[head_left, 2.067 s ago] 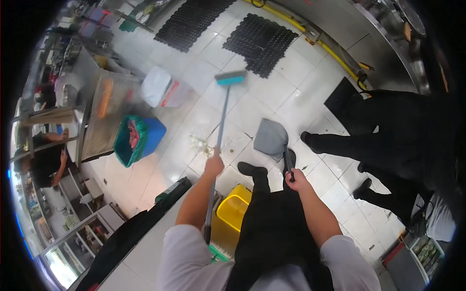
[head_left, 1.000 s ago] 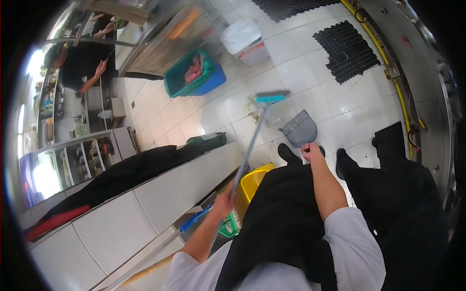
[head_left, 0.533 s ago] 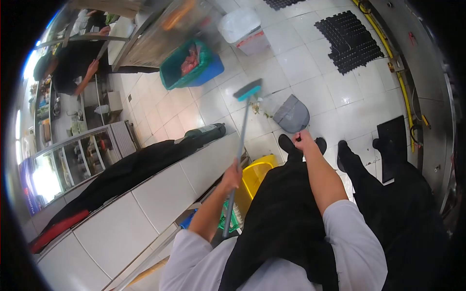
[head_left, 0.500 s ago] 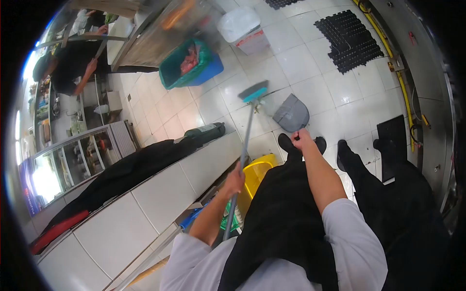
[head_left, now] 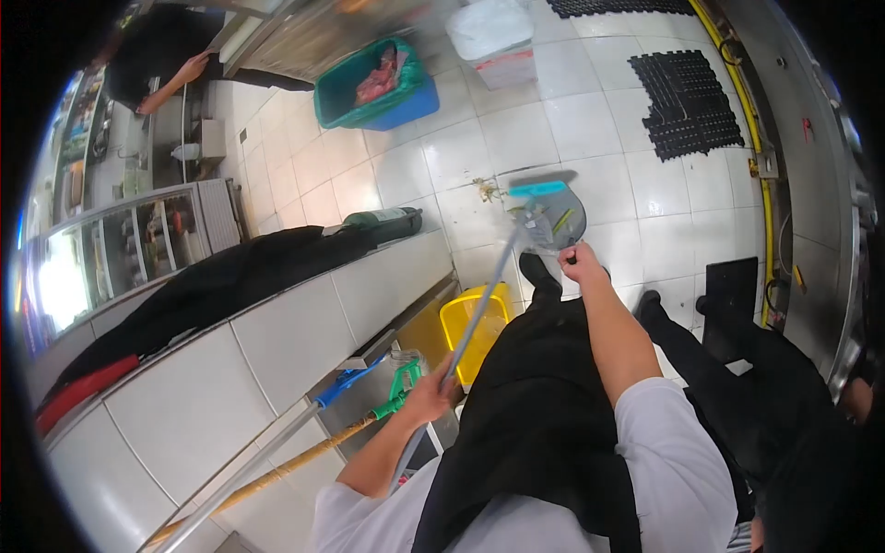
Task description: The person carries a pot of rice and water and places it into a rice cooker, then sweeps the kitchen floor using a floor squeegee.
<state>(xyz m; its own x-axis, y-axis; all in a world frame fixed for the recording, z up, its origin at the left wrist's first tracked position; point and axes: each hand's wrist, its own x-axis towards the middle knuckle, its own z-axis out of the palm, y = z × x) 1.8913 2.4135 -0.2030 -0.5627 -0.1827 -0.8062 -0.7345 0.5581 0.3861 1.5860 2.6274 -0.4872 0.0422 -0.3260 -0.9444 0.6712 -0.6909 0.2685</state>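
My left hand (head_left: 429, 396) is closed round the grey pole of a broom (head_left: 489, 300), whose turquoise head rests over the far part of the dustpan. My right hand (head_left: 579, 263) grips the handle of the grey dustpan (head_left: 573, 219), which lies on the floor just beyond my shoes. Scraps with green and yellow bits are in the pan, partly blurred behind the pole. A small pile of debris (head_left: 489, 190) lies on the tiles left of the broom head.
A blue bin (head_left: 406, 100) with a green liner and a white-lidded tub (head_left: 507, 66) stand ahead. At left is a tiled ledge (head_left: 286, 364), with a yellow bucket (head_left: 470, 318) beside it. People in black are at right and far left.
The broom head has moved right, from the floor beside the pile to over the dustpan. Scraps now show in the pan. My left hand has come lower, and the view has shifted.
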